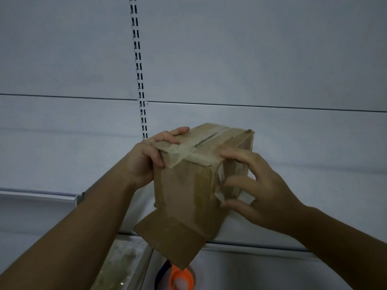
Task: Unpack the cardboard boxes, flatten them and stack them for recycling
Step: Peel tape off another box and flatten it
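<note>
A small brown cardboard box (186, 185) is held up in the air in front of a white shelf wall. Its top seam is sealed with wrinkled tape (188, 155), and a bottom flap (167, 241) hangs open toward me. My left hand (146, 158) grips the box's upper left corner, thumb on the near face and fingers over the top. My right hand (257, 187) is on the right side, its fingers curled against the box and the loose tape peeling down the right edge.
White back panels with a slotted metal upright (139, 80) fill the view. A white shelf edge (41, 196) runs at the left. Below the box lie an orange tape roll (180, 277) and a shelf with clear wrapping (123, 262).
</note>
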